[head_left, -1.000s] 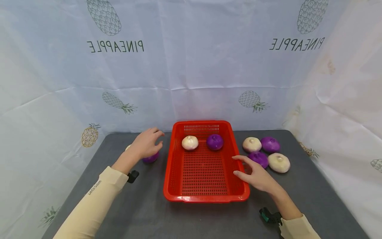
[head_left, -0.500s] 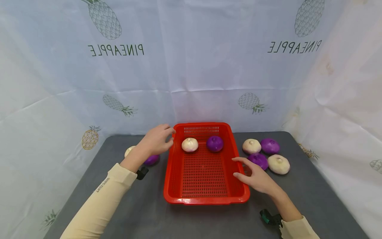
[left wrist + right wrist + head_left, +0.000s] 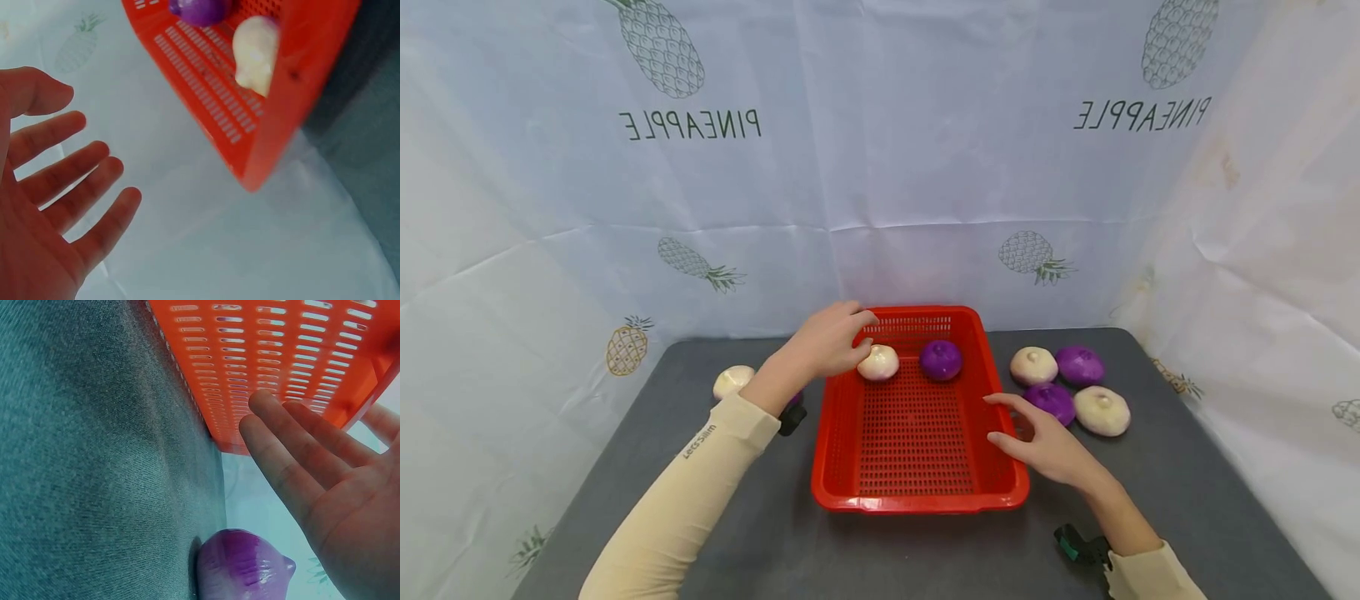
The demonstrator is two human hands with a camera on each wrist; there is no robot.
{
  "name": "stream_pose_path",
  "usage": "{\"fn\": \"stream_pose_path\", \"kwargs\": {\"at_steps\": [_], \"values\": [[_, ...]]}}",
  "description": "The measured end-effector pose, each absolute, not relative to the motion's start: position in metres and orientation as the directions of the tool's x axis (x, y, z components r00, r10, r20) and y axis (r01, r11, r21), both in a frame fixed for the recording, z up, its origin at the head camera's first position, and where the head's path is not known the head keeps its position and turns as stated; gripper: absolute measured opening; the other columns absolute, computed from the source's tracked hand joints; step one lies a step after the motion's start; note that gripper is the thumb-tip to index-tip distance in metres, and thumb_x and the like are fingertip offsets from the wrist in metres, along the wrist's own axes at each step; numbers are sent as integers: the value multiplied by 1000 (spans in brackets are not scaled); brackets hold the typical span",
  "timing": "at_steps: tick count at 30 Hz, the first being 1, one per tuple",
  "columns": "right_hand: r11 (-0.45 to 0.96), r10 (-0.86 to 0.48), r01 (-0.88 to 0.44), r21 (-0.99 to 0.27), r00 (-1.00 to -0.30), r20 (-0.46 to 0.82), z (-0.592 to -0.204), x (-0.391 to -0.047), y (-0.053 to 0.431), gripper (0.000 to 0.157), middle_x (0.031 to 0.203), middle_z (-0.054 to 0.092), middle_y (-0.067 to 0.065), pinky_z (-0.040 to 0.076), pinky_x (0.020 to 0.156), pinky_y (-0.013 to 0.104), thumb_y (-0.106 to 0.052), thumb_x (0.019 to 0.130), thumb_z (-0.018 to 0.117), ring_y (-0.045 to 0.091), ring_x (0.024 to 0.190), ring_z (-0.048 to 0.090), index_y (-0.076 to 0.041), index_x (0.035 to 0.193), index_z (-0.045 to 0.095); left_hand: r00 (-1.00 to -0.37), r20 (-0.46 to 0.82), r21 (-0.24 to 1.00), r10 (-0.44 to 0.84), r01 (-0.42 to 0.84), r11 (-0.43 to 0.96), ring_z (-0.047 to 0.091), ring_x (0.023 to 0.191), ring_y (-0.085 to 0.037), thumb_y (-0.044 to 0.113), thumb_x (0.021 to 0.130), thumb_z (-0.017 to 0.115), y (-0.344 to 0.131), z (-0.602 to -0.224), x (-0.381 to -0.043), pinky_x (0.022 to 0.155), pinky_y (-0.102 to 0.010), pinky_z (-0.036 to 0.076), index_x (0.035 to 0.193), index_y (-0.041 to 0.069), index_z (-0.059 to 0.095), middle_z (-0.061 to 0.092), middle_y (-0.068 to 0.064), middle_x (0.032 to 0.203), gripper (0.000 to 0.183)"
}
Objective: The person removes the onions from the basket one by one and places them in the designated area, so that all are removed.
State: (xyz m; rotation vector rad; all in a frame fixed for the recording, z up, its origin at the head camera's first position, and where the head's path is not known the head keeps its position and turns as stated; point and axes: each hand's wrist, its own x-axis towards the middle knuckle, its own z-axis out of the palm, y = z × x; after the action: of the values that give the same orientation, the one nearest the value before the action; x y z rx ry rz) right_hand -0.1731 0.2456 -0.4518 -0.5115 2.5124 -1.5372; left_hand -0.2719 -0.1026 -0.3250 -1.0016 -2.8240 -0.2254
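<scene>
My left hand (image 3: 831,342) hovers over the far left rim of the red plastic basket (image 3: 917,502), fingers loosely bent and holding nothing. The left wrist view shows its fingers (image 3: 100,228) spread apart from the basket. Just beside its fingertips, inside the basket, lies a cream turnip-like bulb (image 3: 880,364); a purple bulb (image 3: 941,360) sits to its right. My right hand (image 3: 1048,446) is at the basket's right rim, thumb and forefinger reaching over it. In the right wrist view its other fingers (image 3: 284,462) lie nearly straight along the outer slotted wall; firm contact is unclear.
Right of the basket, two cream bulbs (image 3: 1102,411) and two purple ones (image 3: 1080,365) lie grouped on the dark grey table (image 3: 760,525). Another cream bulb (image 3: 733,382) lies at left, with a purple one mostly hidden behind my left wrist. A white pineapple-print cloth (image 3: 910,167) hangs behind.
My left hand has moved right, from above the left-hand bulbs to over the basket's left rim. The right hand, the basket and the bulbs have stayed in place.
</scene>
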Motion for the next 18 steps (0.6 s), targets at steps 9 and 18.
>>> {"fn": "stream_pose_path", "kwargs": {"at_steps": [9,18], "values": [[406,-358,-209,-890,-932,55,-452,-173,245,56,129,58,19,62,75,34,-26,97,70,34,105,65,-10,145,48,-759,126,84,639,650,756,55,120,-29,22,99,57,-72,-327,-281,95,-45,52,129,12,66,60,-8,130,32],[412,-359,-204,-888,-932,47,-452,-173,245,56,127,59,19,62,75,34,-26,97,70,32,104,66,-10,145,48,-772,56,113,633,635,764,52,125,-27,28,101,58,-48,-337,-293,102,-42,49,136,16,61,56,-7,135,37]]}}
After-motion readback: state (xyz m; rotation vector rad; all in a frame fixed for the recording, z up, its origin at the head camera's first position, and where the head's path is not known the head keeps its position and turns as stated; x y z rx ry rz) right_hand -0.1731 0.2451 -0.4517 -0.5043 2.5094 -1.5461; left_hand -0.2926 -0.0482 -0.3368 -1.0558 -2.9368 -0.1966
